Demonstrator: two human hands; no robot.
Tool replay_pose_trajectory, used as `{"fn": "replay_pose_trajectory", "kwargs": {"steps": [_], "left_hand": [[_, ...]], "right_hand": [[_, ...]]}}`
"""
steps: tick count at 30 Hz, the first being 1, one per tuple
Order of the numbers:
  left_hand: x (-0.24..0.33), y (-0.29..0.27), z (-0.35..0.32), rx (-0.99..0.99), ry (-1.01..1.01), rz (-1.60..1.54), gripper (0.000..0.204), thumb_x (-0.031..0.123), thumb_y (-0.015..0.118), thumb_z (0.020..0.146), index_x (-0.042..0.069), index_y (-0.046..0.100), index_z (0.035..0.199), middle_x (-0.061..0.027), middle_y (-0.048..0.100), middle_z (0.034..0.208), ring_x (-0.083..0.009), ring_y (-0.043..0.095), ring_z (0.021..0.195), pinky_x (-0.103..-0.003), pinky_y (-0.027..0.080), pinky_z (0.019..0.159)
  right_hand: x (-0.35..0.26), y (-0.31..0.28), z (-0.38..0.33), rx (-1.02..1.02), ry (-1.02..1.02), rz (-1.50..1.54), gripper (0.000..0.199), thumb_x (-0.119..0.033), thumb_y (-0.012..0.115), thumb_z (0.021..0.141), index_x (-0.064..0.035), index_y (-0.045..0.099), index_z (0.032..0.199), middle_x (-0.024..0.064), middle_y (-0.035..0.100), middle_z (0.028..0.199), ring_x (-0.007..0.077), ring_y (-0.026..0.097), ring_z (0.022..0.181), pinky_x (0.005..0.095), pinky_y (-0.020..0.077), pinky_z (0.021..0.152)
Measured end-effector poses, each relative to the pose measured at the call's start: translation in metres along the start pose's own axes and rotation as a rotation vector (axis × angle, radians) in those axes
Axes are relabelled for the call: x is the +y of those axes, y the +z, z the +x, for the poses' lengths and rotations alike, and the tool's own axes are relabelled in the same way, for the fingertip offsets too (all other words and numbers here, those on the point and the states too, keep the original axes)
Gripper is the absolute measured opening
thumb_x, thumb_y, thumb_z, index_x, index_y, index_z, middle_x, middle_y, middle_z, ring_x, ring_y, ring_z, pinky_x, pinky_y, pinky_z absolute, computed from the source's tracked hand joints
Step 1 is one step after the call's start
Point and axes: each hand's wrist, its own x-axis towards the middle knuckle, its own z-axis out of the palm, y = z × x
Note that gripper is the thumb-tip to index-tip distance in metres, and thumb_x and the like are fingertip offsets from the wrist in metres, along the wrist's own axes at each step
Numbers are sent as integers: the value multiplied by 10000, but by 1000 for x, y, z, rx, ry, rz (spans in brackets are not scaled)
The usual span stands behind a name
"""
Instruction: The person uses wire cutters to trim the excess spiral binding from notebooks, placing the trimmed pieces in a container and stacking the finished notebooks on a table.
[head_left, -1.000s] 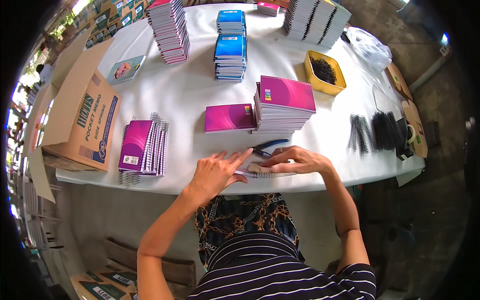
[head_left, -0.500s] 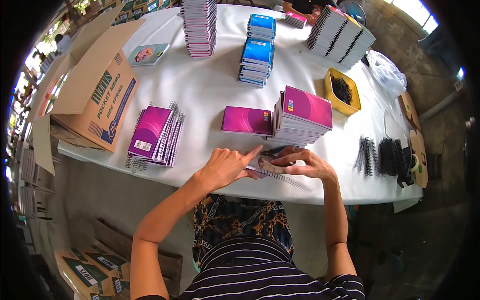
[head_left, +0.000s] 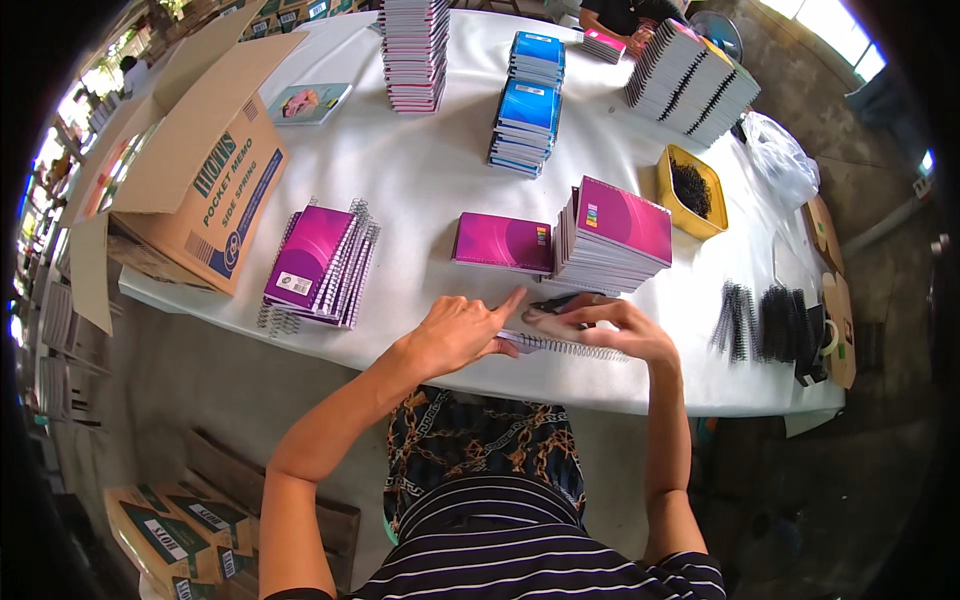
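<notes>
In the head view, the left hand [head_left: 455, 330] is holding a small notebook [head_left: 508, 343] by its edge near the table's front, index finger stretching away from the body and thumb lying on the near side; most of the notebook is hiding under that grip, only a strip of pale pages showing. A metal coil [head_left: 590, 351] is running along the notebook's edge and sticking out free to the right of the left grip; the right hand [head_left: 622, 325] is curving just above it, its fingertips blurring, so I cannot tell whether they are pinching the coil or only brushing it. A dark tool [head_left: 548, 303] is lying just beyond the right fingers, partly hidden; a flat purple notebook [head_left: 500, 242] and a purple stack [head_left: 625, 222] are sitting farther past the grip; coil-bound purple notebooks [head_left: 312, 262] are resting well to its left, black coils [head_left: 785, 325] well to its right. For good work here, in my judgement, the left grip should be pressing the pages square and firm; the coil should be lying in line with the edge; the right fingers should be turning lightly, without bending the loose end.
</notes>
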Motion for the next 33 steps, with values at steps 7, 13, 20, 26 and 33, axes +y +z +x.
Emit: {"fn": "replay_pose_trajectory", "kwargs": {"steps": [7, 13, 20, 26, 33], "left_hand": [[3, 3, -3, 62, -7, 45, 609, 531, 580, 892, 214, 498, 1405, -120, 700, 750, -316, 696, 704, -443, 552, 593], [8, 7, 6, 115, 28, -10, 527, 517, 569, 911, 292, 529, 1386, -106, 700, 746, -303, 698, 701, -428, 554, 591], [0, 11, 5, 89, 45, -30, 499, 492, 570, 928, 311, 526, 1391, -118, 692, 726, -315, 682, 659, -433, 551, 627], [5, -1, 2, 23, 11, -65, 500, 486, 533, 952, 316, 487, 1421, -121, 705, 787, -337, 694, 708, -450, 565, 656], [5, 1, 3, 32, 44, -28, 554, 485, 528, 955, 446, 343, 1475, -124, 681, 712, -334, 656, 614, -454, 560, 627]], "right_hand": [[8, -35, -78, 367, 99, -424, 402, -236, 775, 787, -27, 718, 1126, 173, 638, 1113, 282, 616, 1027, 373, 482, 922], [5, 15, -63, 809, 25, -776, 357, -95, 786, 717, -71, 695, 1062, 98, 611, 1142, 314, 541, 1148, 463, 387, 974], [-8, 83, 6, 628, -207, -687, 226, -80, 738, 772, -57, 621, 963, 73, 591, 930, 279, 562, 988, 424, 379, 955], [7, 51, -6, 670, -164, -311, 299, 150, 611, 767, -31, 637, 1004, 113, 639, 996, 293, 602, 860, 377, 470, 834], [54, 45, -17, 426, 25, -770, 489, -136, 627, 909, -93, 497, 1379, 138, 474, 1395, 342, 423, 1321, 513, 353, 1093]]}}
